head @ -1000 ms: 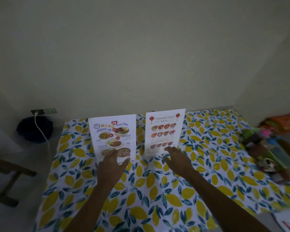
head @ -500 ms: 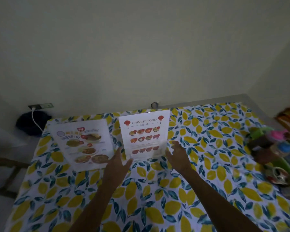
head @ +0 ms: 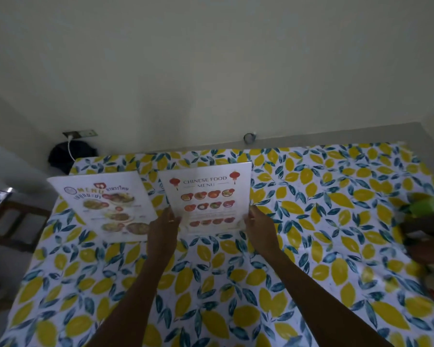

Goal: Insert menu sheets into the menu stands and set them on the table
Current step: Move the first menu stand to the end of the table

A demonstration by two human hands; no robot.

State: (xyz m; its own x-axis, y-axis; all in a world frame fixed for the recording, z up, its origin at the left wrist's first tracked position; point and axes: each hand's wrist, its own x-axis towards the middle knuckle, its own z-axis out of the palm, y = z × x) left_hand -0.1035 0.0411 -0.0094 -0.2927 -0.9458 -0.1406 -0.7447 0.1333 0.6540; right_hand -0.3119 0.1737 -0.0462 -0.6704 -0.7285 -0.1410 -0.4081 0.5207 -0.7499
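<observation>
Two menu stands with sheets in them stand upright on the lemon-print tablecloth (head: 236,284). The Chinese food menu stand (head: 207,196) is at the centre. My left hand (head: 164,225) grips its lower left edge and my right hand (head: 258,225) grips its lower right edge. The Thai menu stand (head: 105,204) leans back just to the left, with no hand on it.
A blurred heap of colourful items (head: 426,221) fills the table's right edge. A dark bag (head: 68,156) with a white cable sits on the floor behind the far left corner, under a wall socket (head: 79,133). A wooden chair (head: 13,221) stands to the left.
My left hand left the Thai menu stand and moved right to the Chinese menu stand's left edge. My right hand shifted to its right edge. The view tilted down and to the right.
</observation>
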